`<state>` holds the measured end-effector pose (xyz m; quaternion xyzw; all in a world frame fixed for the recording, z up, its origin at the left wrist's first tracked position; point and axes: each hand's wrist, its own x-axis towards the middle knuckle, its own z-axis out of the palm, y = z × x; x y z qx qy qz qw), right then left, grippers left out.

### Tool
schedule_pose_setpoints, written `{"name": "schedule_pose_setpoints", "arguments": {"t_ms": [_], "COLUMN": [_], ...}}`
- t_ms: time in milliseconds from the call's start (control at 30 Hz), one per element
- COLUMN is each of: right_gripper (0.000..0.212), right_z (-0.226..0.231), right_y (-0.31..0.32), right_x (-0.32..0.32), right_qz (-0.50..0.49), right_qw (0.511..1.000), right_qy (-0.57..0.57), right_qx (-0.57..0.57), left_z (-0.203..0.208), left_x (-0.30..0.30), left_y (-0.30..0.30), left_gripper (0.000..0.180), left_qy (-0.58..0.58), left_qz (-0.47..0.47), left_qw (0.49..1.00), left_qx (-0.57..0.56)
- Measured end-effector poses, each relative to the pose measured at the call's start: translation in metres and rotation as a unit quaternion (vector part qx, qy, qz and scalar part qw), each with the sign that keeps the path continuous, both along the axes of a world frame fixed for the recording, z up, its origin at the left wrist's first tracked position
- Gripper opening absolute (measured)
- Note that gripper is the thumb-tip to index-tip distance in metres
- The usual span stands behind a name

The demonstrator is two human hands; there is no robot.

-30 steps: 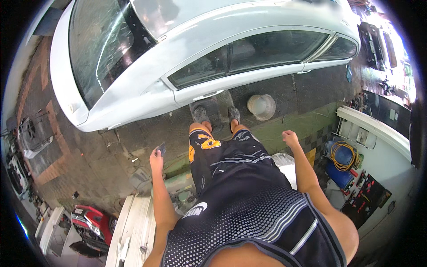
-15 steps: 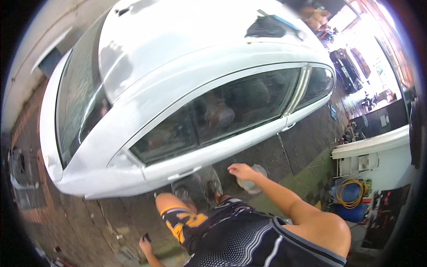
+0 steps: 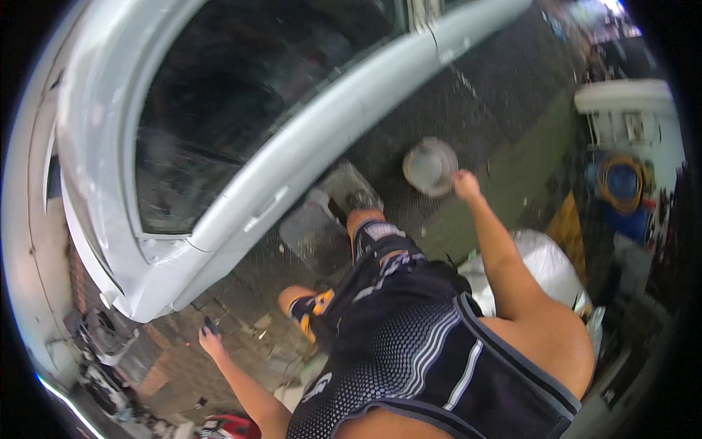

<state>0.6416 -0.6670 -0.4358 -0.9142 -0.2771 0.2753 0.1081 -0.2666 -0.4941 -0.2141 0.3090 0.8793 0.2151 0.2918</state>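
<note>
On one pale car's near side stand one bucket; the left hand, pinching one small dark object; the right hand, half-curled, whether empty I cannot tell.

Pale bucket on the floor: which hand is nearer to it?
Right. The right hand appears beside the bucket; the left hand is far to its lower left, holding a small dark object.
</note>
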Motion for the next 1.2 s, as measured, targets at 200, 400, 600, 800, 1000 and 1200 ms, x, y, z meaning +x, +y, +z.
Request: {"name": "schedule_pose_setpoints", "arguments": {"t_ms": [200, 400, 600, 800, 1000, 1200], "right_gripper": [0.036, 0.038, 0.039, 0.045, 0.041, 0.039], "right_z": [-0.066, -0.097, -0.182, -0.164, -0.165, -0.197], "right_y": [-0.152, -0.214, -0.277, -0.372, -0.366, -0.308], "right_x": [0.015, -0.084, -0.199, -0.213, -0.108, 0.023], "right_qz": [-0.197, -0.179, -0.066, -0.104, -0.215, -0.093], "right_qw": [0.976, 0.979, 0.993, 0.967, 0.944, 0.981], "right_qy": [0.089, 0.094, 0.092, 0.204, 0.241, 0.145], "right_qx": [-0.038, -0.015, 0.02, -0.11, -0.065, 0.085], "left_z": [-0.018, -0.102, -0.302, -0.365, -0.377, -0.284], "left_x": [0.071, 0.122, 0.095, -0.009, -0.057, 0.113], "left_y": [0.104, 0.12, -0.047, -0.297, -0.325, -0.247], "left_gripper": [0.045, 0.04, 0.035, 0.023, 0.027, 0.036], "left_qy": [0.054, 0.012, 0.055, 0.047, 0.353, -0.052], "left_qz": [-0.192, -0.413, -0.467, -0.56, -0.671, -0.062], "left_qw": [0.978, 0.908, 0.882, 0.79, 0.602, 0.996], "left_qx": [0.066, 0.074, -0.029, -0.244, -0.252, -0.03]}}
